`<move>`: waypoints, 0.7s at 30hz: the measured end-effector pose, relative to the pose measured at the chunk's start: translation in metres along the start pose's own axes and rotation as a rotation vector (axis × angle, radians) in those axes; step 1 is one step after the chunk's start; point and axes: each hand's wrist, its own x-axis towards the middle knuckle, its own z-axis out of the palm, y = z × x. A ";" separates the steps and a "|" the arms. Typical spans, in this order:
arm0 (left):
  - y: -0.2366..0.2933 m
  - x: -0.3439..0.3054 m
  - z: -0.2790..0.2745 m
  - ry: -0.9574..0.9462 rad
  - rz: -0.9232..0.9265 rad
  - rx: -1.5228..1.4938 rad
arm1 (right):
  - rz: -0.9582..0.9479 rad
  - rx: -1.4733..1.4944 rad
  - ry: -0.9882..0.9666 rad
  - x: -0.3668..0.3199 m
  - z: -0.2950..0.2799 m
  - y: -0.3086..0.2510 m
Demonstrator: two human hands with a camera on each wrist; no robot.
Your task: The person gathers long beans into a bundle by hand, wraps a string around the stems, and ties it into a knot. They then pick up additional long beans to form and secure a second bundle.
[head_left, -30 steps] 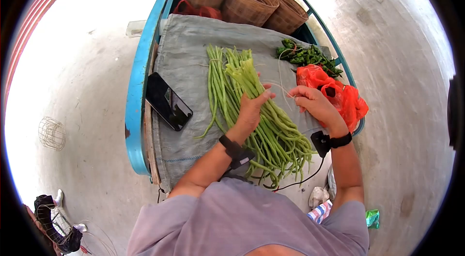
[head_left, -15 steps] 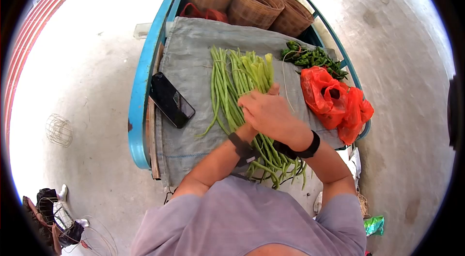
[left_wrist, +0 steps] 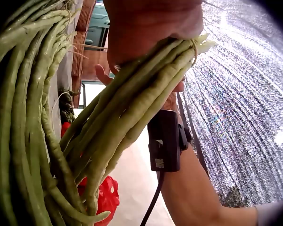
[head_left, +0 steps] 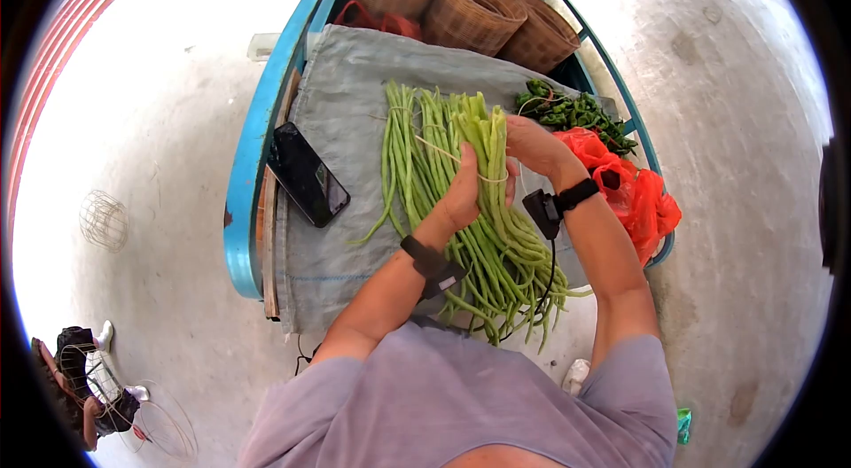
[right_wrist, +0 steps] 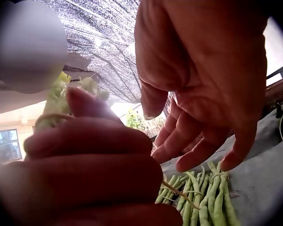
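My left hand grips a bunch of long green beans near its upper end, holding that end raised. A thin pale strip goes round this bunch, and one end juts out to the left. Beside the bunch's upper right is my right hand. In the right wrist view the right hand has loosely bent, separated fingers with nothing seen between them, next to the left fist. More tied long beans lie to the left on the grey sheet.
A black phone lies at the sheet's left side. Green peppers and a red plastic bag are on the right. Woven baskets stand at the back of the blue cart. Another person is at lower left.
The right hand, earlier at the strip on the right, crossed over the bunch to the left and came back to its right side. The strip now wraps the bunch; the left hand keeps its hold.
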 end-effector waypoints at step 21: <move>0.005 -0.003 -0.019 -0.041 -0.022 -0.303 | -0.028 0.232 -0.044 0.022 0.017 0.017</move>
